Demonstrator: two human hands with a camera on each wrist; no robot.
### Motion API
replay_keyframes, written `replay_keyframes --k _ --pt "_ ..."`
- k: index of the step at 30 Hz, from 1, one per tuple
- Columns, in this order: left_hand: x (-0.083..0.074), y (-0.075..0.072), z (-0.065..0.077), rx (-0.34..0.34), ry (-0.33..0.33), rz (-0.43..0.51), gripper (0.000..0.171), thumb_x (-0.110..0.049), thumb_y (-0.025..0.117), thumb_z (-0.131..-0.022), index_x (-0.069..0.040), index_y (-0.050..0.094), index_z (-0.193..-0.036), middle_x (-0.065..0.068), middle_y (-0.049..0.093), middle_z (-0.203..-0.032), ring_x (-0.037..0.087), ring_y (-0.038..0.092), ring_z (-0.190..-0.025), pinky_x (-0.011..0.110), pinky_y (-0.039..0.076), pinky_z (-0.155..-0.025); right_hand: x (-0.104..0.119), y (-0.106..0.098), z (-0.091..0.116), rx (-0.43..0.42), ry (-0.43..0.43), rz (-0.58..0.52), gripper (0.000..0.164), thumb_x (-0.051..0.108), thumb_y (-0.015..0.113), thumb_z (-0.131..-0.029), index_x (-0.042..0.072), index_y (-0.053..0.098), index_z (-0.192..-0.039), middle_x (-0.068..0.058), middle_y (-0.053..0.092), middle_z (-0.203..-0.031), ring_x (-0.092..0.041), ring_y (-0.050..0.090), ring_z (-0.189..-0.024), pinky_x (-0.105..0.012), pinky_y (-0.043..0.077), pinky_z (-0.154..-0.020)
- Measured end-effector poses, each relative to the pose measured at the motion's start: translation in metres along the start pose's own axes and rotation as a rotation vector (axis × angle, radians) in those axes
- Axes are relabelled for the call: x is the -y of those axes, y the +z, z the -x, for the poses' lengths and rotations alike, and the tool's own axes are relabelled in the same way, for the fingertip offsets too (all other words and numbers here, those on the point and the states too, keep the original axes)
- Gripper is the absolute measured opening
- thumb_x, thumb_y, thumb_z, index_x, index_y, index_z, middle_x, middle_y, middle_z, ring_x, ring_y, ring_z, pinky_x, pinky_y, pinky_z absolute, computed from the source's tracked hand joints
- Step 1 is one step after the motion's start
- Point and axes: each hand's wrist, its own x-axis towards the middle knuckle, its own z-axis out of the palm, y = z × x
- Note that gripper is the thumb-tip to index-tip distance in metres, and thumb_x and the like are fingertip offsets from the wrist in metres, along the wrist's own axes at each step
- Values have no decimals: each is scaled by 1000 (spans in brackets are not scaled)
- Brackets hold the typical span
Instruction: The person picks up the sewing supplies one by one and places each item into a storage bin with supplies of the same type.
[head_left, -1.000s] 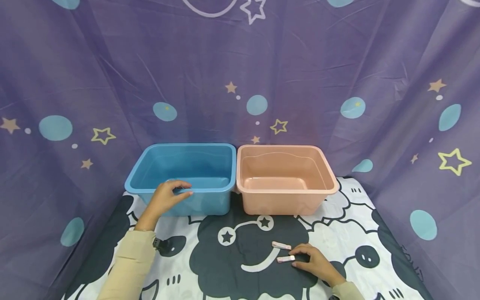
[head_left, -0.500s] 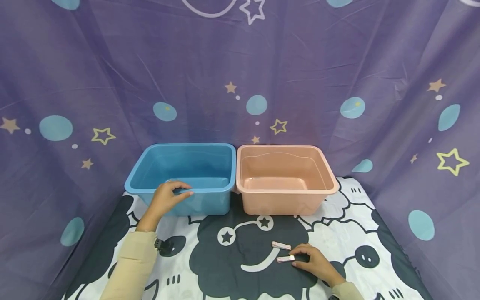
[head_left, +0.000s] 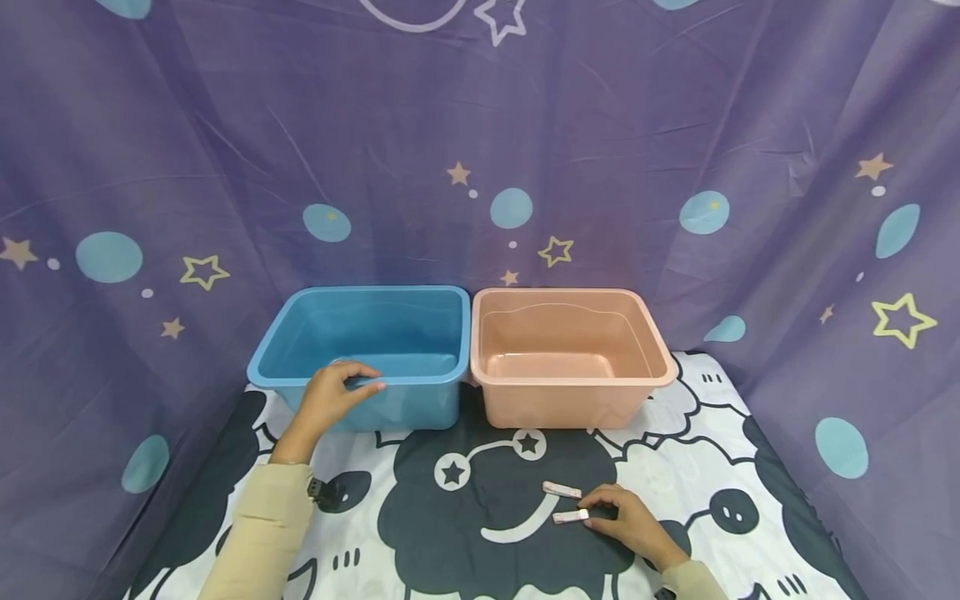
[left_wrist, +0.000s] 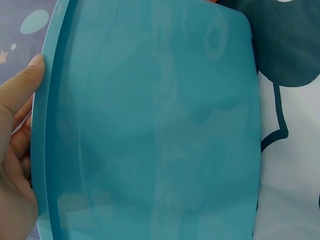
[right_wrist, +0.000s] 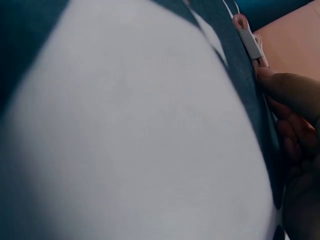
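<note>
My left hand rests at the front rim of the blue tub. In the left wrist view its thumb lies along the rim edge, and the other fingers are partly hidden behind that edge. Two small pinkish-white bundles lie side by side on the dark part of the cloth. My right hand is at their right ends, index finger by the upper bundle, thumb by the lower bundle, with a gap between these fingers. In the right wrist view one looped bundle wears a grey band beside the thumb tip.
A salmon-pink tub stands against the blue tub's right side; nothing shows inside either. The black-and-white cartoon cloth covers the table. Behind hangs a purple curtain printed with stars and dots.
Both hands and both bundles keep their places. Only a very slight shift of the head view shows.
</note>
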Motion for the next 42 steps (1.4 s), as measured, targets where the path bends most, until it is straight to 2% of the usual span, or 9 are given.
replay_keyframes --k 9,16,24,32,42 --pt "0 1 1 -8 -2 -14 26 -30 76 -79 -11 73 -96 8 71 -97 31 61 -98 49 47 -86 1 5 -2 -38 -22 52 19 10 77 -75 13 71 -93 0 66 -90 -15 56 -83 -26 44 -73" --pt "1 2 1 -26 21 -22 25 -29 75 -79 -10 73 -95 9 71 -96 32 61 -97 50 46 -85 7 3 -1 -28 3 41 17 20 78 -75 20 71 -90 9 64 -89 -7 53 -85 -25 44 -76" --pt "3 4 0 -44 34 -27 24 -28 77 -77 -12 73 -94 7 71 -94 30 62 -95 48 47 -83 8 3 0 -41 6 43 13 22 78 -76 23 70 -86 12 62 -84 -6 51 -82 -25 43 -75" --pt "2 3 -1 -3 14 -23 29 -32 75 -79 -10 73 -97 8 71 -97 31 62 -98 49 47 -86 7 4 1 -38 13 30 13 21 78 -76 23 69 -85 10 62 -86 -6 51 -82 -24 43 -74" --pt "2 3 -1 -8 16 -22 26 -31 75 -79 -11 73 -96 8 71 -96 30 61 -98 48 47 -86 9 3 1 -38 20 20 12 23 77 -76 22 69 -85 8 63 -86 -6 53 -83 -25 45 -75"
